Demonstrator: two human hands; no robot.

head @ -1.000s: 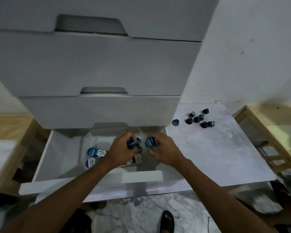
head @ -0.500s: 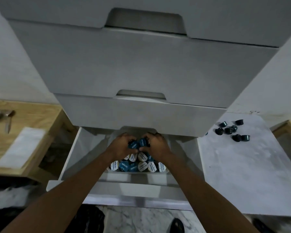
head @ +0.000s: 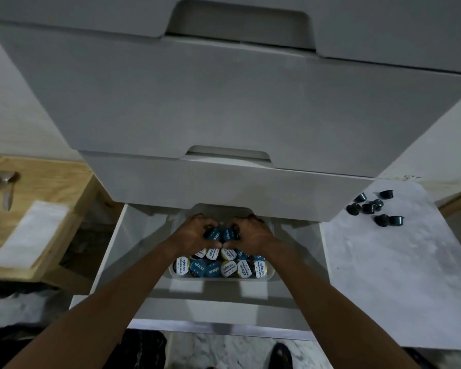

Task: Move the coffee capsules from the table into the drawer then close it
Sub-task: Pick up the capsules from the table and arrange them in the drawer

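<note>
Two blue coffee capsules (head: pixel 221 233): your left hand (head: pixel 194 233) and right hand (head: pixel 252 231) each grip one above the open drawer (head: pixel 133 249).

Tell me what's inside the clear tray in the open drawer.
The clear tray holds rows of coffee capsules, foil lids up, blue and white. The left hand and right hand hold more capsules above it and hide the tray's back part, so the count there is unknown.

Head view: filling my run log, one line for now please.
left hand: holding capsules | right hand: holding capsules | drawer: open | table capsules: remaining
</note>
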